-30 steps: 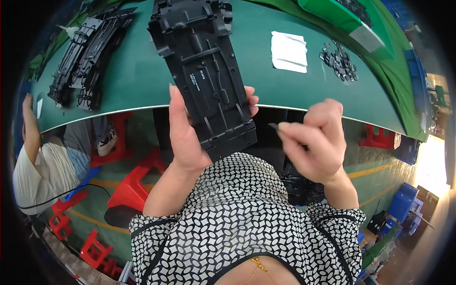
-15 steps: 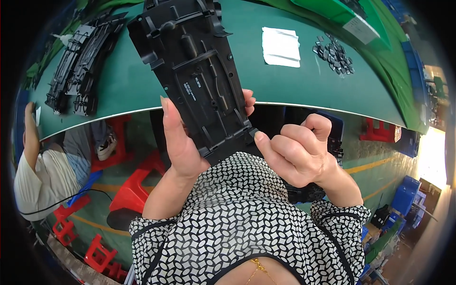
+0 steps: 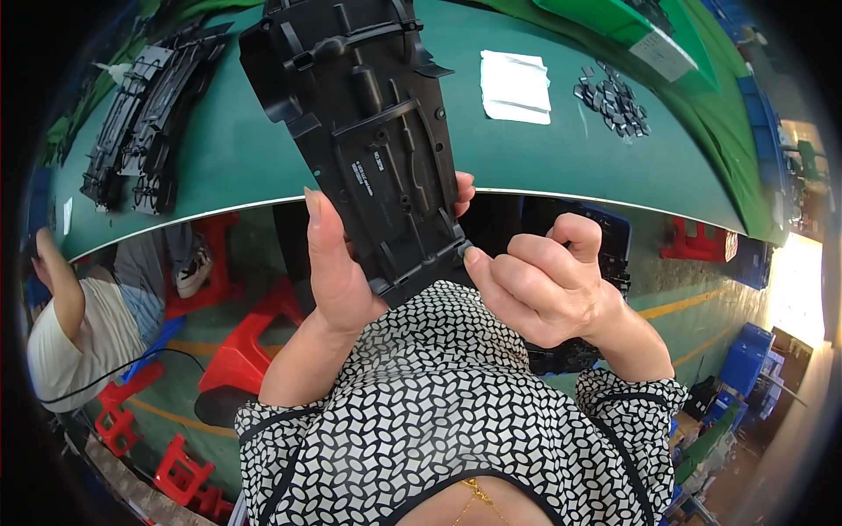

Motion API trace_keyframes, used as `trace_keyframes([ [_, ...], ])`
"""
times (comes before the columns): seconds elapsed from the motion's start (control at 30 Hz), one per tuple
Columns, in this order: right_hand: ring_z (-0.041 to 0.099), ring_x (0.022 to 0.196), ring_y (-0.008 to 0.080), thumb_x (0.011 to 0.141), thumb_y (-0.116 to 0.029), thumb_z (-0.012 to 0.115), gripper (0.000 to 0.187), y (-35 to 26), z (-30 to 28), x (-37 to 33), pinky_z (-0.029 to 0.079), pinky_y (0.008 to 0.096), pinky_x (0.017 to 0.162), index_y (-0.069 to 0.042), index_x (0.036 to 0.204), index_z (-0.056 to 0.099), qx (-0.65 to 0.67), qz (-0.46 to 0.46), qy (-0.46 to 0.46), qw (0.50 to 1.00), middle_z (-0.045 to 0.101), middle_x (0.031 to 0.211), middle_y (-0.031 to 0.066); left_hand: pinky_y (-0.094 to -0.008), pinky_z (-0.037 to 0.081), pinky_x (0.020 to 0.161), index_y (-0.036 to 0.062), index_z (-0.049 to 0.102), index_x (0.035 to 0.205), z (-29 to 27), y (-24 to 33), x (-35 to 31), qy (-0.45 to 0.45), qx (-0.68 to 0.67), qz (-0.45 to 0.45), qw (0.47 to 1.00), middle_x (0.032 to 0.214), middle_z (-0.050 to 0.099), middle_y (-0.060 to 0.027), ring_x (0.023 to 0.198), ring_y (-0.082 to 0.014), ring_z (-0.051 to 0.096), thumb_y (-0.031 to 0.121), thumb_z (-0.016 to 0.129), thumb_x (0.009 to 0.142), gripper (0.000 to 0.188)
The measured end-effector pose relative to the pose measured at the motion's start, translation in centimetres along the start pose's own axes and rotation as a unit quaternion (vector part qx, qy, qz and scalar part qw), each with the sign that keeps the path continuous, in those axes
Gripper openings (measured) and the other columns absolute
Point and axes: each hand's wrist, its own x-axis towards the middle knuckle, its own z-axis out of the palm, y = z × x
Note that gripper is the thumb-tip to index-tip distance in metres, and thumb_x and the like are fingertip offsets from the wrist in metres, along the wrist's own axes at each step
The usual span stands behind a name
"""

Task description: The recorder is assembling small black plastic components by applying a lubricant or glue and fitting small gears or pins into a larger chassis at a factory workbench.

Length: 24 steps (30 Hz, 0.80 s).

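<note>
A long, dark molded plastic panel [image 3: 395, 158] with raised ribs and tubular shapes is held up in front of my chest, its far end over the table. My left hand [image 3: 335, 272] grips it from underneath, thumb along the left side and fingertips showing past the right edge. At the panel's near right corner, my right hand [image 3: 548, 280] has its fingers curled and presses a small black piece [image 3: 460, 249] against the corner. The fingertips mostly cover this piece, so how it sits there cannot be made out.
On the green table [image 3: 351, 188] lie a white sheet [image 3: 516, 86], a pile of small dark pieces [image 3: 614, 103] and long black assemblies [image 3: 145, 123] at left. A green bin [image 3: 653, 44] stands far right. Another person [image 3: 96, 324] sits left, near red stools [image 3: 250, 346].
The panel has shifted slightly right and tilted a little. My right hand has moved slightly left, with the small piece now closer against the corner. The other person's arm has moved.
</note>
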Motion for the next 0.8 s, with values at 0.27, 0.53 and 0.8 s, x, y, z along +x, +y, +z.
trace_keyframes([
  [0.27,0.054,0.074,0.0131,0.057,-0.007,0.07,0.017,-0.1,0.4,0.2,0.034,0.0346,0.072,-0.006,0.074,0.067,0.002,-0.002,-0.001,1.0,0.055,0.085,-0.0001,-0.0395,0.044,0.099,-0.0044,0.034,0.139,0.0,0.2,-0.3,0.007,0.054,0.009,0.998,0.126,0.053,-0.0237,0.114,-0.0287,0.054,0.074,0.027,0.089,0.093],
  [0.53,0.054,0.061,0.0168,0.074,-0.003,0.074,0.012,-1.1,-1.4,-0.4,0.042,0.0291,0.057,-0.001,0.083,0.066,0.264,0.352,-0.004,0.898,0.058,0.072,0.0047,-0.0436,0.042,0.099,-0.0034,0.037,0.137,-0.9,0.0,-0.2,-0.035,0.05,0.095,0.994,0.124,0.053,-0.0239,0.114,-0.0325,0.054,0.08,0.019,0.084,0.1],
  [0.8,0.049,0.066,0.006,0.092,-0.015,0.059,0.019,-3.2,0.7,-0.6,0.039,0.0241,0.057,0.002,0.092,0.068,0.555,0.544,-0.018,0.63,0.059,0.077,0.003,-0.048,0.042,0.094,-0.0086,0.054,0.119,-0.1,-0.3,-0.6,0.002,0.128,0.099,0.987,0.113,0.059,-0.0212,0.105,-0.0347,0.056,0.083,0.012,0.081,0.108],
])
